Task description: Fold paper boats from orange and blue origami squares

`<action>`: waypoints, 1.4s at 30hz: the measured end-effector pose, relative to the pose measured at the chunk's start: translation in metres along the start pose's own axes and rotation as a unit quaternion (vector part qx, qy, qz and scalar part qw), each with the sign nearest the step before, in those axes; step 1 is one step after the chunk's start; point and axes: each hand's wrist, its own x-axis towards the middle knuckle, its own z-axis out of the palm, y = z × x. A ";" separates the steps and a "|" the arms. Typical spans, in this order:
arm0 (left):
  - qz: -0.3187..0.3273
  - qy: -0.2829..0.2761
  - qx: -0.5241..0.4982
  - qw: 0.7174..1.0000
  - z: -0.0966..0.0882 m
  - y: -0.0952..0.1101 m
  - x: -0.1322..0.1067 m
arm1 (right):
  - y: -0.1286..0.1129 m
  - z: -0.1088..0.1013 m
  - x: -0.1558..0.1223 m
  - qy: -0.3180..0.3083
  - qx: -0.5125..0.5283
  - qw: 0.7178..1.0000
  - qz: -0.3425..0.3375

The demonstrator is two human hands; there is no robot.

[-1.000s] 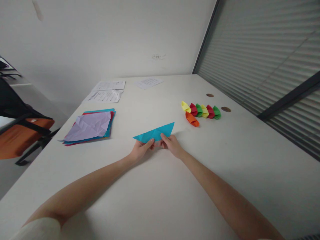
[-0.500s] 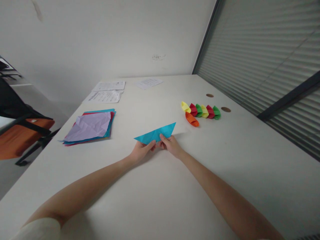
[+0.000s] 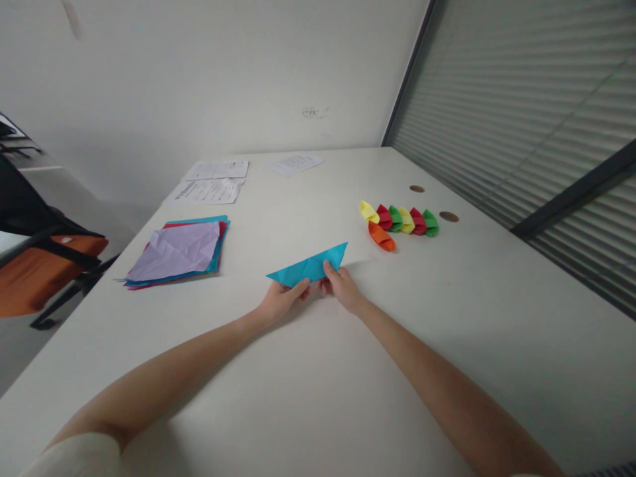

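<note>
A folded sheet of blue paper (image 3: 309, 266), long with pointed ends, is held just above the table in both hands. My left hand (image 3: 282, 298) pinches its lower edge left of the middle, thumb on the front face. Right of that, my right hand (image 3: 342, 286) grips the same edge, its thumb pressed flat on the paper. The fingers behind the paper are partly hidden. To the right lies an orange folded paper piece (image 3: 381, 236), beside a row of several yellow, red and green folded pieces (image 3: 406, 221).
On the left rests a stack of coloured paper sheets with a crumpled lilac sheet (image 3: 173, 250) on top. Printed pages (image 3: 209, 191) lie at the back of the white table (image 3: 318, 384). Two round holes (image 3: 449, 216) sit near the blinds. An orange chair (image 3: 54, 265) stands off the left edge.
My right thumb has slid slightly to the right along the blue paper, and the paper's right tip has shifted a little left. My left hand stays in place.
</note>
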 end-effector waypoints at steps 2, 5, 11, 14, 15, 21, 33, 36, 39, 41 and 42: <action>-0.003 0.000 0.006 1.000 0.000 0.000 0.000 | 0.000 0.000 0.000 -0.003 0.002 1.000 0.001; -0.004 0.003 0.016 1.000 0.000 0.001 0.000 | -0.002 0.000 -0.001 -0.003 0.001 1.000 -0.001; -0.003 0.006 0.026 1.000 0.000 0.001 -0.001 | -0.007 0.000 -0.002 -0.008 -0.011 1.000 0.001; -0.005 0.004 0.030 1.000 0.000 0.002 -0.002 | -0.005 0.001 -0.002 -0.003 -0.011 1.000 0.003; -0.005 0.003 0.029 1.000 0.000 0.002 -0.002 | -0.004 0.001 -0.001 -0.003 -0.010 1.000 0.003; -0.003 0.003 0.021 1.000 0.000 0.000 -0.001 | -0.001 0.001 -0.001 -0.007 0.003 1.000 0.005; 0.008 -0.008 0.027 1.000 0.000 0.000 -0.001 | 0.001 0.001 0.001 -0.012 -0.013 1.000 -0.001; 0.007 -0.009 0.026 1.000 0.000 0.001 -0.001 | 0.002 0.000 0.001 -0.016 -0.012 1.000 -0.005; 0.010 -0.007 0.021 1.000 0.000 0.001 -0.001 | 0.000 0.000 0.000 -0.015 -0.010 1.000 -0.004; 0.009 -0.007 0.019 1.000 0.000 0.000 -0.001 | -0.001 0.000 -0.001 -0.014 -0.009 1.000 -0.002; 0.009 -0.007 0.019 1.000 -0.001 0.000 -0.001 | -0.002 0.000 -0.001 -0.014 -0.008 1.000 -0.002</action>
